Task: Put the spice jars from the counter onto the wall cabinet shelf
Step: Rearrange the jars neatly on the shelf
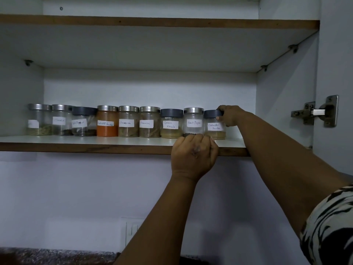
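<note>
Both hands [194, 152] [230, 114] touch the coriander jar [214, 125].

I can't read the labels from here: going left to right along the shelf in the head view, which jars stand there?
Unreadable-label jar → Cloves → a pepper jar → Red Chilli Powder → Cinnamon → second Cinnamon → Garam Masala → Black Pepper → Coriander Powder.

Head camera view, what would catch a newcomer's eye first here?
A row of nine labelled spice jars on the cabinet shelf, the orange chilli jar brightest among them. At the row's right end, the right hand grips the coriander jar, while the left hand curls over the shelf edge below the black pepper jar.
</note>
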### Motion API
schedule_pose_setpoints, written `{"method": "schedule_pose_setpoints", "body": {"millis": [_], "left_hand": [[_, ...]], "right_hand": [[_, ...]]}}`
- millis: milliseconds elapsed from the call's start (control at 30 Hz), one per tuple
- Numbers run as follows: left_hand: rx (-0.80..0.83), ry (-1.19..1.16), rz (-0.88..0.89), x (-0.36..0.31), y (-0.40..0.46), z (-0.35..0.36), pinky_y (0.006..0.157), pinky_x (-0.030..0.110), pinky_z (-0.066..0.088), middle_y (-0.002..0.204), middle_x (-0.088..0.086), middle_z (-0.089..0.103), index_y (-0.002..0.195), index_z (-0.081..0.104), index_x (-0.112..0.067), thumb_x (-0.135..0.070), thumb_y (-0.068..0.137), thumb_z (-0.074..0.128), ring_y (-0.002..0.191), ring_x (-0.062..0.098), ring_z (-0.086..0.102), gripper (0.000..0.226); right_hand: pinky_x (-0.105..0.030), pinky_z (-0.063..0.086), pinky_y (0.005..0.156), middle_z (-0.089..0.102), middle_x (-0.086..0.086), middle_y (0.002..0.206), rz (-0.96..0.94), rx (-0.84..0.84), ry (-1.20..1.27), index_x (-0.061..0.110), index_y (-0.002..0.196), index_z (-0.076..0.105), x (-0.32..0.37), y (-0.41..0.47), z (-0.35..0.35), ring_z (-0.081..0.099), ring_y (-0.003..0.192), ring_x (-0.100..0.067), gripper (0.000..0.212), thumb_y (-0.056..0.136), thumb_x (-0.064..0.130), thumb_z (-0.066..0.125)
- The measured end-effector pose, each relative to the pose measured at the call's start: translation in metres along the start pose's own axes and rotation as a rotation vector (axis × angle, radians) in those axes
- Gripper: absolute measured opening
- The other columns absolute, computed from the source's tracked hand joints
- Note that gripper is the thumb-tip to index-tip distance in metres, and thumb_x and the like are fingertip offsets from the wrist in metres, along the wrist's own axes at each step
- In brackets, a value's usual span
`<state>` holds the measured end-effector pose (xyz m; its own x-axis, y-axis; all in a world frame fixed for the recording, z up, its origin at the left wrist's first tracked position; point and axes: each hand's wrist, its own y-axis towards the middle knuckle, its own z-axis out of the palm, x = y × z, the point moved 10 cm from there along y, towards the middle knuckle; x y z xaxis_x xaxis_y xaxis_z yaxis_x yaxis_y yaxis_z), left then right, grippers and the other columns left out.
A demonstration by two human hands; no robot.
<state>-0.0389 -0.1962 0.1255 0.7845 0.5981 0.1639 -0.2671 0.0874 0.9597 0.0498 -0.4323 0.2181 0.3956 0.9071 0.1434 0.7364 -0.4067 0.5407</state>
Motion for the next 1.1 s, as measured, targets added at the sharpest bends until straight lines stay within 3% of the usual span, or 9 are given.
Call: {"method": "schedule_pose_setpoints", "body": {"millis": [133, 433, 633, 700, 800, 867, 933, 1000, 1100], "left_hand": [[0.006, -0.001, 0.005, 0.0, 0.0, 0.0, 0.055, 0.031, 0.037, 0.059, -0.002, 0.057, 0.061, 0.059, -0.017, -0.023, 0.09, 0.05, 0.054, 0.016, 0.05, 0.031], [0.024, 0.016, 0.01, 0.0, -0.002, 0.003, 0.057, 0.03, 0.036, 0.059, -0.002, 0.058, 0.062, 0.06, -0.017, -0.025, 0.092, 0.047, 0.054, 0.016, 0.051, 0.033], [0.069, 0.043, 0.013, -0.001, 0.001, 0.007, 0.056, 0.03, 0.036, 0.059, -0.002, 0.058, 0.06, 0.06, -0.018, -0.025, 0.091, 0.048, 0.054, 0.017, 0.052, 0.034], [0.133, 0.064, 0.011, 0.0, 0.002, 0.011, 0.058, 0.031, 0.036, 0.059, -0.003, 0.059, 0.06, 0.062, -0.018, -0.026, 0.092, 0.047, 0.055, 0.017, 0.053, 0.036], [0.208, 0.067, -0.001, 0.0, 0.001, 0.015, 0.06, 0.032, 0.038, 0.059, -0.003, 0.06, 0.061, 0.063, -0.019, -0.027, 0.093, 0.046, 0.056, 0.017, 0.055, 0.037], [0.237, 0.046, -0.018, 0.001, 0.002, 0.016, 0.061, 0.031, 0.038, 0.058, -0.004, 0.06, 0.06, 0.063, -0.02, -0.028, 0.093, 0.047, 0.056, 0.017, 0.054, 0.037], [0.289, 0.013, -0.038, 0.002, 0.004, 0.017, 0.062, 0.03, 0.037, 0.057, -0.004, 0.06, 0.059, 0.062, -0.02, -0.028, 0.093, 0.048, 0.056, 0.016, 0.054, 0.037], [0.368, -0.02, -0.052, 0.003, 0.001, 0.02, 0.061, 0.029, 0.036, 0.057, -0.004, 0.06, 0.058, 0.061, -0.02, -0.029, 0.093, 0.048, 0.056, 0.016, 0.055, 0.038], [0.503, -0.051, -0.025, 0.002, -0.001, 0.027, 0.064, 0.029, 0.039, 0.064, -0.004, 0.065, 0.066, 0.065, -0.021, -0.034, 0.096, 0.043, 0.062, 0.017, 0.06, 0.039]], "right_hand": [[-0.036, 0.041, 0.092, 0.053, -0.017, 0.134, 0.012, 0.036, 0.041, 0.01, 0.139, 0.041, -0.005, -0.001, 0.004, 0.052, 0.117, -0.033, 0.042, 0.099, 0.018, 0.052], [-0.039, 0.044, 0.077, 0.055, -0.024, 0.124, 0.071, 0.1, 0.165, 0.014, 0.148, 0.02, -0.011, -0.003, 0.014, 0.052, 0.091, -0.027, 0.055, 0.101, 0.015, 0.048], [-0.032, 0.039, 0.085, 0.049, -0.025, 0.133, 0.037, -0.071, 0.178, 0.021, 0.151, 0.02, -0.013, -0.002, -0.006, 0.053, 0.114, -0.036, 0.06, 0.1, 0.011, 0.05], [-0.036, 0.041, 0.093, 0.038, -0.024, 0.143, 0.067, -0.057, 0.159, 0.025, 0.153, 0.014, -0.012, -0.006, -0.003, 0.051, 0.119, -0.039, 0.066, 0.099, 0.01, 0.05], [-0.047, 0.036, 0.107, 0.004, -0.021, 0.158, 0.193, 0.049, 0.098, 0.031, 0.155, -0.001, -0.012, -0.026, 0.009, 0.037, 0.132, -0.045, 0.083, 0.096, 0.002, 0.05], [-0.055, 0.029, 0.112, -0.006, -0.019, 0.159, 0.24, 0.125, -0.018, 0.033, 0.155, -0.006, -0.01, -0.046, 0.021, 0.027, 0.138, -0.048, 0.086, 0.096, 0.019, 0.055], [-0.056, 0.023, 0.115, 0.0, -0.017, 0.16, 0.256, 0.195, -0.08, 0.031, 0.155, 0.0, -0.01, -0.068, 0.034, 0.019, 0.143, -0.045, 0.082, 0.094, 0.046, 0.052], [-0.047, 0.024, 0.116, 0.018, -0.016, 0.158, 0.203, 0.271, -0.004, 0.027, 0.155, 0.014, -0.002, -0.093, 0.038, 0.027, 0.142, -0.037, 0.076, 0.093, 0.058, 0.046], [-0.036, 0.03, 0.11, 0.04, -0.011, 0.151, 0.037, 0.334, 0.121, 0.018, 0.145, 0.041, 0.027, -0.135, 0.027, 0.043, 0.133, -0.028, 0.051, 0.103, 0.045, 0.033]]}}
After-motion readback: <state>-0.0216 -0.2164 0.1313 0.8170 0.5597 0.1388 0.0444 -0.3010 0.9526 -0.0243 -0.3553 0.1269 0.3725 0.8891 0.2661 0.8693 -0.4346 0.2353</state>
